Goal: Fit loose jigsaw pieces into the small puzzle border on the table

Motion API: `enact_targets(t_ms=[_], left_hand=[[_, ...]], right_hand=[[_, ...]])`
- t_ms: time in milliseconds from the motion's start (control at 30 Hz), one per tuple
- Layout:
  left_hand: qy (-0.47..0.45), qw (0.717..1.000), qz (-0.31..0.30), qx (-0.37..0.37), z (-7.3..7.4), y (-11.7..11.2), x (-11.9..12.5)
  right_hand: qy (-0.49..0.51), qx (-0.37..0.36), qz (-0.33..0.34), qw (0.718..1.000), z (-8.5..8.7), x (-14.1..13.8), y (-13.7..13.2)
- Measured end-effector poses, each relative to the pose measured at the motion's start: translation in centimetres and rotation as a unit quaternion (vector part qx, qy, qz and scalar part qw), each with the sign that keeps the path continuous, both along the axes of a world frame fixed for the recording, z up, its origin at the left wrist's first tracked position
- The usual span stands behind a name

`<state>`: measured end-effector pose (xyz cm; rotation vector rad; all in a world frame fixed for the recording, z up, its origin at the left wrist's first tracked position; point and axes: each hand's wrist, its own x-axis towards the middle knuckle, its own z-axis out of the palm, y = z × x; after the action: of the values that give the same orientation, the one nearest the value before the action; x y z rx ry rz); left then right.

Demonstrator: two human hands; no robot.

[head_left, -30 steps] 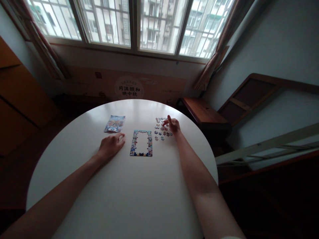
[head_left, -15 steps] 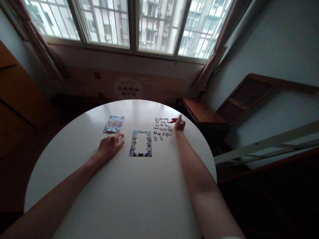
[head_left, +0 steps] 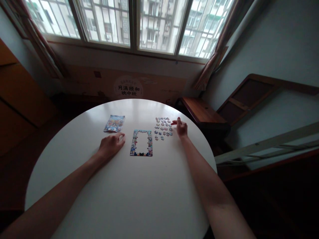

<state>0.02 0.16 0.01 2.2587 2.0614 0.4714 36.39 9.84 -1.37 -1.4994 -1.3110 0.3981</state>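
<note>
My left hand [head_left: 111,143] rests on the white table with its fingers curled in, and nothing shows in it. Just beyond its knuckles lies a colourful printed packet [head_left: 114,123]. To the right of that hand is a flat rectangular jigsaw puzzle [head_left: 133,146], its picture border filled and its middle white and bare. Several loose puzzle pieces [head_left: 165,128] lie spread in rough rows farther right. At their right edge is my right hand [head_left: 181,127], thumb raised and forefinger stretched left toward the pieces. No piece can be seen in it.
The round white table [head_left: 139,189] has its curved edge beyond the packet and pieces. A wooden bench [head_left: 199,109] stands past the right rim. Barred windows [head_left: 107,23] and a printed banner [head_left: 154,86] are at the back.
My right hand has shifted slightly to the right, its forearm swinging right too. My left hand, the packet and the jigsaw stay put, apart from a slight shift of the whole view.
</note>
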Motion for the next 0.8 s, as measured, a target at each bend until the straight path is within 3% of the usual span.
enact_targets(t_ms=[133,267,500,633,800], left_hand=[[0.003,1.000,0.005,0.000,0.1,0.0,0.0],[0.003,1.000,0.006,0.002,0.0,-0.1,0.0],[0.004,1.000,0.009,0.001,0.0,0.0,0.0],[0.010,1.000,0.012,-0.008,0.1,-0.1,0.0],[0.010,1.000,0.006,-0.007,0.2,-0.2,0.2]], right_hand=[[-0.004,0.031,0.068,0.997,0.1,-0.7,-0.6],[-0.023,0.008,0.126,0.992,-0.2,-1.1,-0.7],[0.019,0.019,0.047,0.999,-0.3,0.0,-0.6],[0.022,-0.013,0.036,0.999,-0.6,0.6,-0.5],[0.051,0.014,0.024,0.998,-0.4,0.5,-0.6]])
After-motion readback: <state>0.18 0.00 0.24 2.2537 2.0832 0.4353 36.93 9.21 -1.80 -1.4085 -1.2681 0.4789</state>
